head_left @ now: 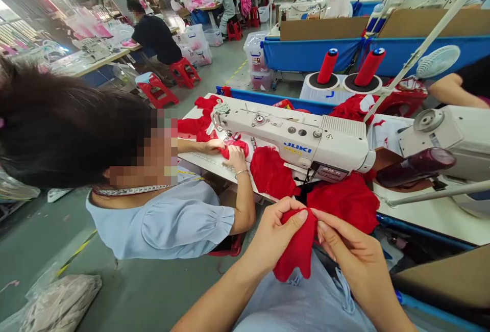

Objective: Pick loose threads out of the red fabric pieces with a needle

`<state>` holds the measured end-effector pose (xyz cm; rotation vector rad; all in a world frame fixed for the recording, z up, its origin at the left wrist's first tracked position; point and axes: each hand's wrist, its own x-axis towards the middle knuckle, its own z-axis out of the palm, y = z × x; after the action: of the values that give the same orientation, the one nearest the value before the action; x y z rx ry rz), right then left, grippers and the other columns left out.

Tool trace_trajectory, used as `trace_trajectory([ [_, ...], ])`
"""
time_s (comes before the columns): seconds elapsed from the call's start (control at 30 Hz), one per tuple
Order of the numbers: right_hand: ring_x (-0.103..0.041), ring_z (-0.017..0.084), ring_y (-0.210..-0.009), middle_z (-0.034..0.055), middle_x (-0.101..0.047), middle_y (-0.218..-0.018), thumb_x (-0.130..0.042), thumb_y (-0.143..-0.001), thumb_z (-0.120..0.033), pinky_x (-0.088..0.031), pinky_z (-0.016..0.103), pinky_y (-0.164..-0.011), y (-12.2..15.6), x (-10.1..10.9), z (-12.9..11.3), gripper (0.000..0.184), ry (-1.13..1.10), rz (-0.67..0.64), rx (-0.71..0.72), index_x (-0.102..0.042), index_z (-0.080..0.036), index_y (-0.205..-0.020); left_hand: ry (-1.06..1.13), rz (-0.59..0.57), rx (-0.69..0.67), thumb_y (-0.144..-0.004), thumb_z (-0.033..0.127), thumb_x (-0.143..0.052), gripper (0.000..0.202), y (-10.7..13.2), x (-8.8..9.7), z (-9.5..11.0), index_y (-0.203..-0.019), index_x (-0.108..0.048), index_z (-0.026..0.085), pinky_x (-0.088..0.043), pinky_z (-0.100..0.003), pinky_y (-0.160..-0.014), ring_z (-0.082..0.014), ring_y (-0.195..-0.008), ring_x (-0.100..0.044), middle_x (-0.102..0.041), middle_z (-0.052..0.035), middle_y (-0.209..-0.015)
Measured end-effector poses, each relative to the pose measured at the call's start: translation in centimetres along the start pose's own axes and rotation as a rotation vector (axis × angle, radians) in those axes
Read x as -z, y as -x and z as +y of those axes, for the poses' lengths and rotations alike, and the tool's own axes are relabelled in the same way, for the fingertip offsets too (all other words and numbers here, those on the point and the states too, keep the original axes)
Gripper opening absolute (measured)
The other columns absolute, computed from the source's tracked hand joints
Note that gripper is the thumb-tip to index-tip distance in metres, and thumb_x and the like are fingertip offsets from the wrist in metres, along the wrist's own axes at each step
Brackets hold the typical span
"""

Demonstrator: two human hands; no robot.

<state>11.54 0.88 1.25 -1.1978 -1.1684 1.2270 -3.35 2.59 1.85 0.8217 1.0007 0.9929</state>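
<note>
A small piece of red fabric [294, 250] hangs between my two hands in front of my lap, its lower edge scalloped. My left hand [281, 222] pinches its upper part, thumb lying over the cloth. At the top right edge my right hand [348, 245] holds it with thumb and fingertips pressed together. Just beyond my hands, a heap of red fabric [344, 199] lies by the sewing machine [294, 135]. Another red bundle [271, 171] rests on the machine table to the left of that heap.
A co-worker in a light blue top [164, 214] sits close on my left, both hands at the machine's needle area. Two red thread cones [367, 69] stand behind the machine. A dark red bottle [417, 166] lies at right. A wrapped bundle [61, 304] lies on the floor.
</note>
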Motion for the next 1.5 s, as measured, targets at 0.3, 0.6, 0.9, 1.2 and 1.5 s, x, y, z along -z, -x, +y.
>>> trace_trajectory([
  [0.3, -0.067, 0.010, -0.066, 0.0027, -0.069, -0.079, -0.053, -0.087, -0.004, -0.054, 0.016, -0.061, 0.4, 0.8, -1.1, 0.040, 0.559, 0.000, 0.586, -0.072, -0.024, -0.117, -0.267, 0.044, -0.113, -0.087, 0.035, -0.061, 0.021, 0.2, -0.1, 0.4, -0.085, -0.070, 0.016, -0.040, -0.026, -0.074, -0.0153, -0.078, -0.053, -0.059, -0.0031, -0.083],
  [0.6, -0.066, 0.009, -0.063, 0.0024, -0.069, -0.079, -0.051, -0.089, -0.005, -0.053, 0.016, -0.059, 0.4, 0.9, -1.2, 0.042, 0.679, -0.004, 0.614, -0.069, -0.024, -0.121, -0.366, 0.060, -0.172, -0.089, 0.032, -0.059, 0.019, 0.6, -0.3, 1.0, -0.085, -0.070, 0.017, -0.041, -0.027, -0.075, -0.0157, -0.078, -0.053, -0.057, -0.0027, -0.082],
  [0.9, -0.066, 0.010, -0.063, 0.0027, -0.069, -0.079, -0.053, -0.088, -0.006, -0.053, 0.015, -0.059, 0.3, 0.8, -1.2, 0.039, 0.593, 0.002, 0.570, -0.072, -0.023, -0.117, -0.360, 0.062, -0.202, -0.090, 0.033, -0.059, 0.020, 0.6, -0.5, 0.8, -0.086, -0.071, 0.017, -0.041, -0.027, -0.076, -0.0161, -0.079, -0.053, -0.059, -0.0029, -0.081],
  [1.2, -0.050, 0.009, -0.043, 0.0001, -0.062, -0.059, -0.069, -0.082, -0.026, -0.042, 0.018, -0.038, 0.2, -0.1, -0.2, 0.019, -0.006, 0.027, 0.051, -0.079, -0.026, -0.098, -0.146, 0.017, -0.068, -0.087, 0.038, -0.063, 0.022, 0.2, -0.4, 0.6, -0.084, -0.069, 0.016, -0.041, -0.023, -0.070, -0.0129, -0.073, -0.055, -0.062, -0.0016, -0.080],
  [1.5, -0.049, 0.007, -0.043, -0.0011, -0.061, -0.061, -0.066, -0.085, -0.022, -0.041, 0.016, -0.038, -0.2, 0.5, -0.5, 0.022, 0.048, 0.034, 0.105, -0.078, -0.029, -0.103, -0.017, 0.021, 0.045, -0.085, 0.041, -0.066, 0.026, 0.4, -0.2, -0.2, -0.087, -0.068, 0.015, -0.039, -0.020, -0.061, -0.0086, -0.066, -0.051, -0.063, -0.0007, -0.079],
])
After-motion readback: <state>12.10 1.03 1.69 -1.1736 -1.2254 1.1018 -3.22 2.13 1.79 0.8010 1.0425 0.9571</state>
